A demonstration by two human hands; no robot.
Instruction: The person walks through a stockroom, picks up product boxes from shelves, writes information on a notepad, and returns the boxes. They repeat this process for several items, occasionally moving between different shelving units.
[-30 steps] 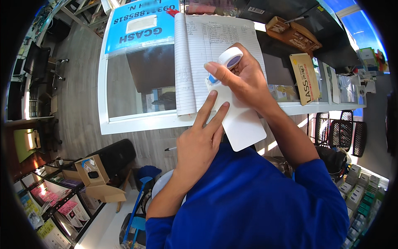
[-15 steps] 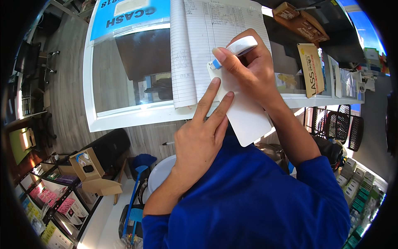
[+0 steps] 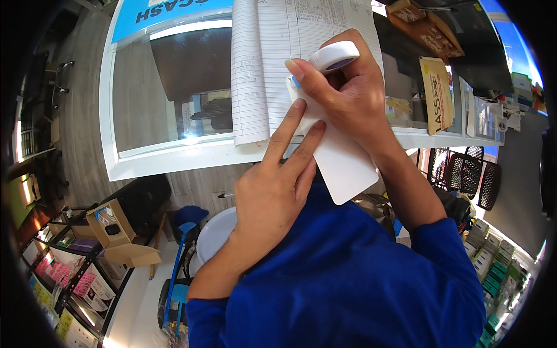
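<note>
A white rectangular card (image 3: 347, 171) with rounded corners lies slanted over the lower edge of an open lined notebook (image 3: 278, 52). My left hand (image 3: 268, 194) presses on its left edge with the index and middle fingers stretched out. In my right hand (image 3: 354, 98) is a white, rounded correction tape dispenser (image 3: 333, 55), gripped between thumb and fingers. Its blue tip is down at the card's upper end, mostly covered by my thumb. The notebook's pages carry rows of handwriting.
Under the notebook is a white-framed glass counter (image 3: 191, 156). A tan flat package (image 3: 436, 95) and a brown wooden box (image 3: 426, 29) rest toward its right. A white round stool (image 3: 217, 235), a blue broom (image 3: 184, 226) and an open cardboard box (image 3: 116, 232) stand at lower left.
The view has shifted slightly, with the counter sliding left in the picture. The dispenser's tip has moved a little up and left at the card's top, and my right thumb now covers more of it.
</note>
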